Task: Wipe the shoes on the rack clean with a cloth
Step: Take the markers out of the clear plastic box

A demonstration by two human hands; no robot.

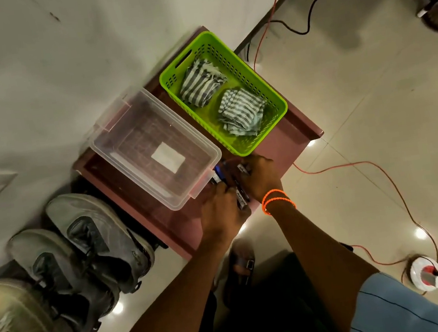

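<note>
Both hands, left hand (220,215) and right hand (260,178), at frame centre, each grip curled round small dark markers (239,191) on the pink desk (292,139). Folded striped cloths (241,111) lie in the green basket (263,87), upper centre: soft, light, pinch a folded edge. Shoes (93,238) sit lower left on the rack, stiff, dusty; steady one at the heel.

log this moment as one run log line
phase: pre-wipe | left hand and right hand: gathering markers beside clear tub | cloths in green basket | shoes untouched
</note>
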